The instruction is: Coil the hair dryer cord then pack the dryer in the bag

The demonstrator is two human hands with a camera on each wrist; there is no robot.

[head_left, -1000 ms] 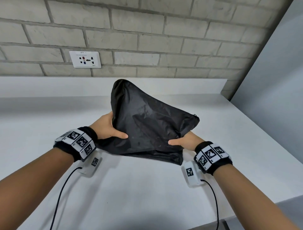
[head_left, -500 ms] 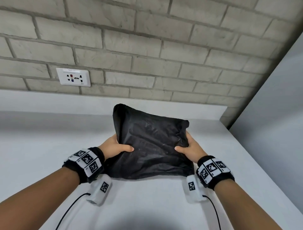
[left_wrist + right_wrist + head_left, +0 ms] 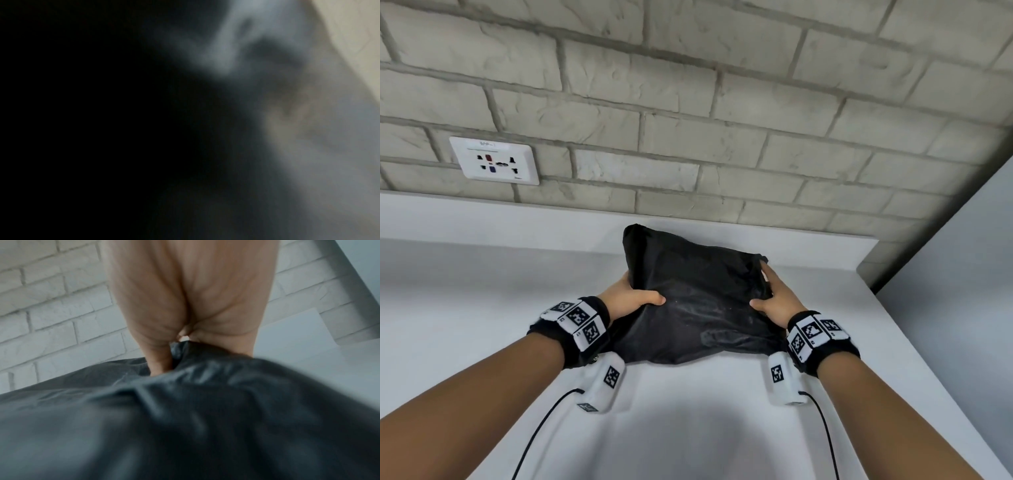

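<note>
A crumpled black bag [image 3: 705, 301] lies on the white counter [image 3: 482, 325] near the back wall. My left hand [image 3: 633, 298] grips its left side, thumb on top and fingers hidden behind the fabric. My right hand [image 3: 774, 298] holds the right end, thumb on top and index finger stretched along the edge. In the right wrist view, bag fabric [image 3: 185, 418] bunches against my palm [image 3: 185, 296]. The left wrist view is dark and blurred. No hair dryer or cord shows in any view.
A brick wall [image 3: 688, 120] with a white power socket [image 3: 494, 161] rises behind a low white ledge [image 3: 517, 219]. A grey panel [image 3: 962, 291] closes off the counter's right side. Thin black cables run from my wrist cameras toward me.
Both hands carried the bag away from me toward the wall and set it lower on the counter. My right hand slid up from the near corner to the bag's right end.
</note>
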